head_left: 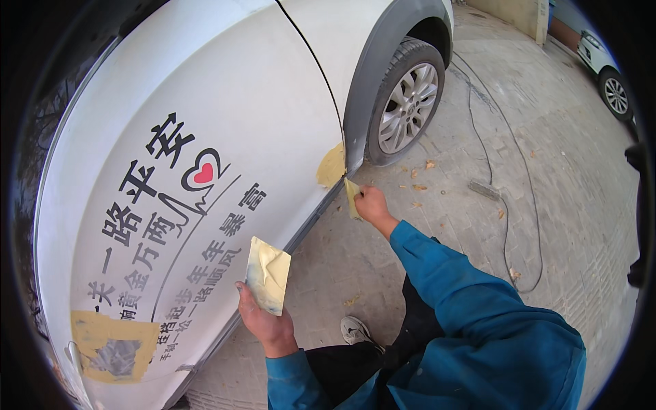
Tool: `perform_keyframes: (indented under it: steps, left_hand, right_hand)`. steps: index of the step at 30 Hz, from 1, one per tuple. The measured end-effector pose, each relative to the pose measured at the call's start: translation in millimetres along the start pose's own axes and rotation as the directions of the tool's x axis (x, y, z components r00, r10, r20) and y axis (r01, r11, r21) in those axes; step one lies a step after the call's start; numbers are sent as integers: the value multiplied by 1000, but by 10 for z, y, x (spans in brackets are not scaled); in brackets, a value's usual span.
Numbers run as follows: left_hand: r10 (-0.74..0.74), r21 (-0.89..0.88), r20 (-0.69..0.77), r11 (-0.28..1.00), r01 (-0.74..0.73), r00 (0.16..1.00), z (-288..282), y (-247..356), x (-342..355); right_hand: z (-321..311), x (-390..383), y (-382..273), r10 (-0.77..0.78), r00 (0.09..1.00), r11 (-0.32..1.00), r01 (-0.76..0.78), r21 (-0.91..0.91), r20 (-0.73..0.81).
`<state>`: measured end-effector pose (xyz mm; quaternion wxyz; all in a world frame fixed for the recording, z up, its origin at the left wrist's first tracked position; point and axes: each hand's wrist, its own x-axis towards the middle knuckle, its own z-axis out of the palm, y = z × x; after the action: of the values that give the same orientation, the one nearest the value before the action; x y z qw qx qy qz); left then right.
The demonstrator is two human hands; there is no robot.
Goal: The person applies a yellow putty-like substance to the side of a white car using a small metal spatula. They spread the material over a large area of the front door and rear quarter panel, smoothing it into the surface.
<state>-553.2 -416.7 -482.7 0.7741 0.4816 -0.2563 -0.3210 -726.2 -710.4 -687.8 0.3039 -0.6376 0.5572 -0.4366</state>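
Note:
My left hand (pixel 265 326) is closed around the lower end of a flat board (pixel 257 277) that carries a thick smear of cream-yellow filler (pixel 275 268). My right hand (pixel 373 205) pinches a thin yellowish spreader (pixel 352 198), held by the lower edge of the white car door (pixel 239 89). Just above the spreader, a yellow filler patch (pixel 331 167) covers the door's lower corner, next to the wheel arch. Whether the spreader touches the panel I cannot tell. A larger yellow patch with a grey middle (pixel 116 348) lies at the door's other end.
The car's wheel (pixel 410 102) stands just beyond the patched corner. A cable (pixel 540 253) with a power strip (pixel 484 189) snakes over the paved ground (pixel 581 205) at the right. Another white car (pixel 605 72) is parked far right. My shoe (pixel 357 331) shows below.

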Motion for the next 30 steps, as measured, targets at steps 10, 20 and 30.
perform_keyframes:
  steps: [10,20,30]
  left_hand:
    - [20,1,17,1000,-20,1000,22,32,-23]
    - [2,3,5,1000,-2,1000,-19,34,-7]
    - [-12,-8,3,1000,12,1000,-32,2,38]
  right_hand:
    - [37,-114,-44,240,971,942,-233,240,4]
    - [81,60,-252,382,866,542,-494,680,324]
    - [14,63,-670,345,897,476,-420,773,275]
